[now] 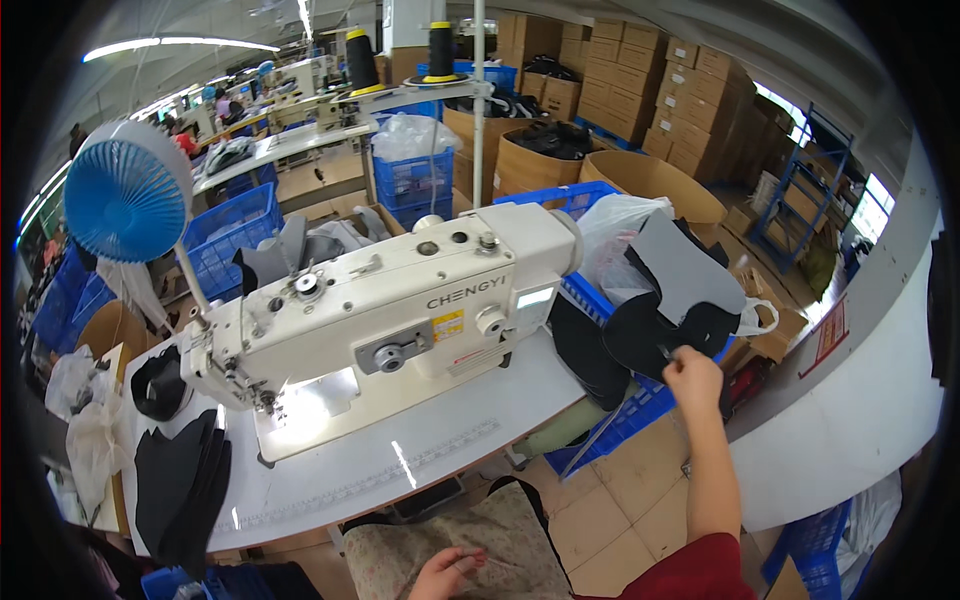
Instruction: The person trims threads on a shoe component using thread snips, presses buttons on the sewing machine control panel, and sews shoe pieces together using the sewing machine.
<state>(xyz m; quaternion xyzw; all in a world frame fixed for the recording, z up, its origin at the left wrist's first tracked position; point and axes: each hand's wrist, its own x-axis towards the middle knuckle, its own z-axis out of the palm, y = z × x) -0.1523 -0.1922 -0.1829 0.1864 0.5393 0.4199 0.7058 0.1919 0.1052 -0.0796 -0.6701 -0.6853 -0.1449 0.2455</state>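
My right hand reaches out to the right, its fingers closed in a pinch at the edge of black cut pieces. A small shiny tip shows at the fingertips; I cannot make out its kind. A grey piece lies over the black ones, on top of a blue crate. Low in front, my left hand hovers above a patterned cloth on my lap, fingers loosely bent and seemingly holding nothing. Between the hands and the far side stands a white sewing machine, its needle area lit.
Stacked black pieces overhang the table at its left end. A blue fan rises behind the machine head. Thread cones stand overhead. Blue crates, cardboard bins and stacked cartons fill the back; a white curved panel borders the right.
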